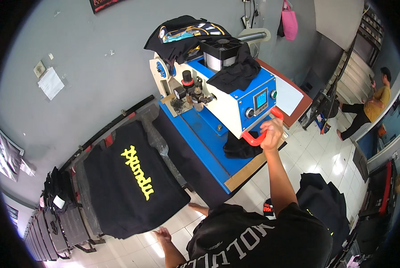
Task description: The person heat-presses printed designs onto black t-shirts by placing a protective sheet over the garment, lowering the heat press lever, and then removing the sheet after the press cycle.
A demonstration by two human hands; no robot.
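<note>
We're looking at a matt black cloth shirt (127,190) with smooth yellow lettering (138,173), a glossy red curved plastic-looking handle (254,141), a smooth painted-metal-looking blue-and-white boxy press (227,108) and pretty shiny white floor tiles (305,154).

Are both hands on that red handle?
No, the right hand grips the red handle, while the left hand is apart from it, lower in the picture.

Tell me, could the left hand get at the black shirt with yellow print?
Probably yes: the left hand looks empty, close to the black shirt, with nothing seen between them.
</note>
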